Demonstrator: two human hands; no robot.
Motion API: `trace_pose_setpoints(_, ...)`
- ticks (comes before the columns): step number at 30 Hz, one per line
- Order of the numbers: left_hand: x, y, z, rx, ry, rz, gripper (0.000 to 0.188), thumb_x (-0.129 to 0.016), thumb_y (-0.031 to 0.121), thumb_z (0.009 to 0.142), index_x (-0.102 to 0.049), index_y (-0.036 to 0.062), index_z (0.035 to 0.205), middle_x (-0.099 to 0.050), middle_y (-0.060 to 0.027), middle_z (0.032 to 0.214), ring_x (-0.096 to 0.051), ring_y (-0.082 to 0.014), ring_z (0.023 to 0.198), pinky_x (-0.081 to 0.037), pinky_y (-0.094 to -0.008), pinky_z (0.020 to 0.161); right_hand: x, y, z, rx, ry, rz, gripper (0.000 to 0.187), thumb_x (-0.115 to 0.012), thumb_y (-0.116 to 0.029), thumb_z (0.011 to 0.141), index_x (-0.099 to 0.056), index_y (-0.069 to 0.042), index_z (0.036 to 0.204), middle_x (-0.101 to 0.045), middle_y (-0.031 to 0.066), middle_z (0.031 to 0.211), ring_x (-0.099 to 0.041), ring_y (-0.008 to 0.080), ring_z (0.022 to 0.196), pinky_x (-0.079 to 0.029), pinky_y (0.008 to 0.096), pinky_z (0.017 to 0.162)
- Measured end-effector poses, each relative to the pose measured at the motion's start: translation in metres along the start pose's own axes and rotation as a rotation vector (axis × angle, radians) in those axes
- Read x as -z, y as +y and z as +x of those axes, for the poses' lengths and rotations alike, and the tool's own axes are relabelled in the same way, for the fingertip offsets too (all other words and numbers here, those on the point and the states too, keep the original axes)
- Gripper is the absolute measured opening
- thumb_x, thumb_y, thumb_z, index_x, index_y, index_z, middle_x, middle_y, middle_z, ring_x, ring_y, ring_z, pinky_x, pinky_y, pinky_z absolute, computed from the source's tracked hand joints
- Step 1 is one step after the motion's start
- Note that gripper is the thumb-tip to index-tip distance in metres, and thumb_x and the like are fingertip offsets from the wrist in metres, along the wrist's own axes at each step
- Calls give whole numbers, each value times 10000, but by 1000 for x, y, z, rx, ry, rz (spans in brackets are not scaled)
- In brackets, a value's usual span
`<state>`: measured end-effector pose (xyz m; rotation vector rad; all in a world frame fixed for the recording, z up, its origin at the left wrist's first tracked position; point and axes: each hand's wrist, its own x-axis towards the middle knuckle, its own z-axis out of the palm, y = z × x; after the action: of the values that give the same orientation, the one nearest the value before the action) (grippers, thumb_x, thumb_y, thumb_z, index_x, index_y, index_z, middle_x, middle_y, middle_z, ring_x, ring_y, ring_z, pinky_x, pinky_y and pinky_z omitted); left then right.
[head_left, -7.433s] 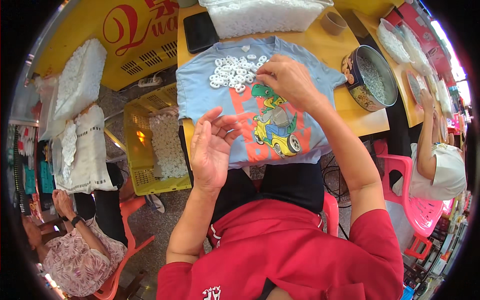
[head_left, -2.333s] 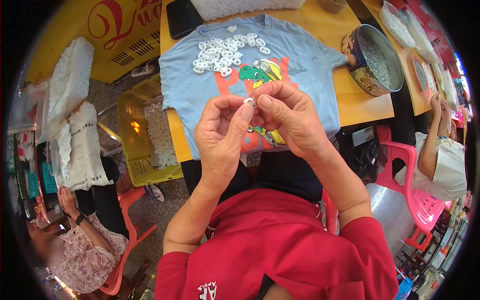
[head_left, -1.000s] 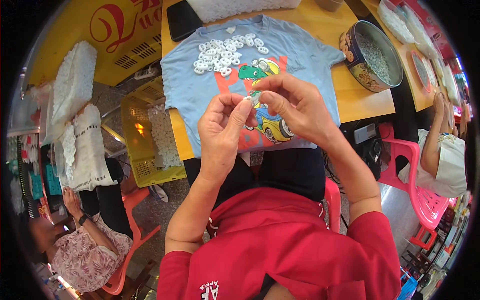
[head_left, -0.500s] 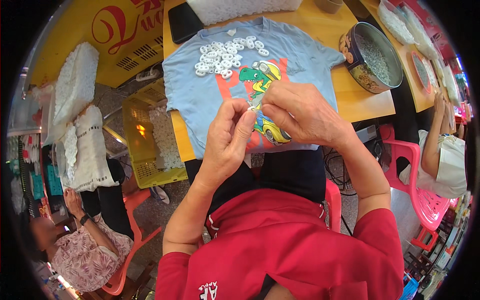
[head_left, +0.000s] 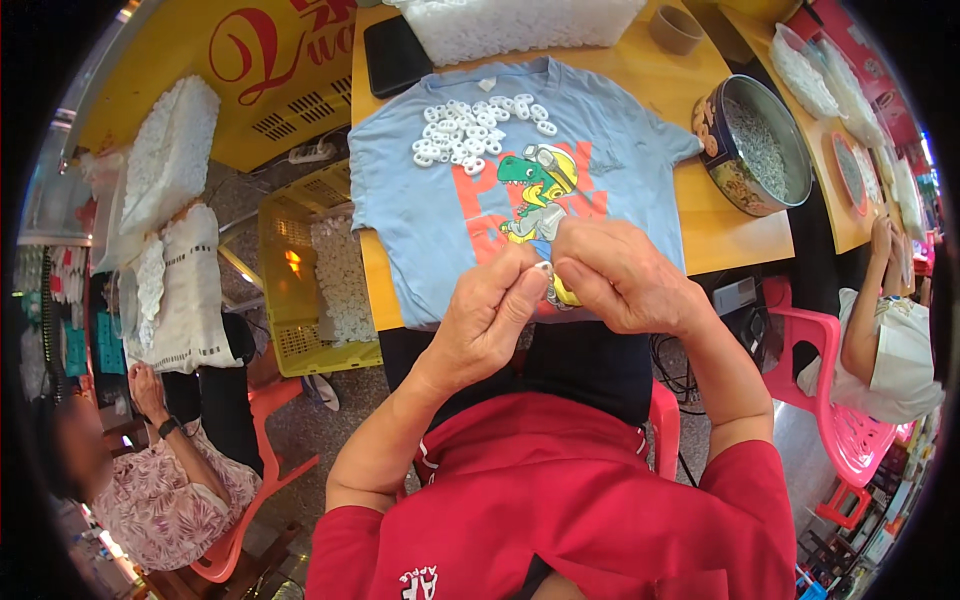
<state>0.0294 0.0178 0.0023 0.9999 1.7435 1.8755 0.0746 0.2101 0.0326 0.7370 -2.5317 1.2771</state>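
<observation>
My left hand (head_left: 490, 312) is closed in a pinch on a small white plastic piece (head_left: 545, 268), mostly hidden by the fingertips. My right hand (head_left: 628, 280) is curled shut against it, knuckles up; what its fingers hold, if anything, is hidden. Both hands meet just above the near part of a light blue T-shirt (head_left: 410, 240) with a dinosaur print, spread over the table. On the shirt's far part lies a loose pile of white oval plastic pieces (head_left: 465, 135), each with two holes.
A round tin (head_left: 715, 150) of small metal parts stands right of the shirt. Behind it are a dark tray (head_left: 395, 58), a big bag of white pieces (head_left: 530, 28) and a brown bowl (head_left: 676, 30). A yellow crate (head_left: 300, 350) sits left. People sit on both sides.
Both hands have come nearer to me and closer together, the right now pressed against the left fingertips. The view has shifted slightly. The white pile looks unchanged.
</observation>
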Motion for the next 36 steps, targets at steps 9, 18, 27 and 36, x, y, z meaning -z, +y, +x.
trace_pose_setpoints(9, -4, 5, 4, -68, 56, -1, 129, -502, 73, 967, -526, -24, 885, -476, -71, 701, -476, -173, 601, -378, -298, 537, -10, -3, -4, -4, 77, 75, 151, -499, -105, 944, -479, -5, 833, -454, 115, 719, -459, 310, 618, -388, 385, 565)
trace_pose_setpoints(18, -8, 6, 3, 9, 87, -3, 153, -496, 90, 975, -528, -8, 863, -477, -33, 661, -443, -117, 577, -361, -277, 526, -17, 2, -4, -69, 87, 78, 120, -492, -80, 940, -495, -2, 848, -466, 122, 731, -480, 320, 631, -393, 378, 564)
trace_pose_setpoints(27, -14, -20, 3, 62, 254, -142, 173, -483, 147, 999, -530, 28, 882, -433, 25, 683, -365, -52, 593, -314, -230, 519, -45, 15, -2, -96, 264, 4, 104, -497, -60, 944, -516, 6, 866, -492, 131, 754, -509, 297, 643, -409, 368, 576)
trace_pose_setpoints(36, -9, -12, 0, -19, 185, -162, 177, -487, 143, 998, -534, 22, 878, -427, 30, 696, -353, -55, 611, -320, -222, 539, -31, 6, 2, 10, 242, 29, 134, -488, -85, 953, -519, 6, 860, -500, 129, 757, -506, 297, 649, -415, 368, 580)
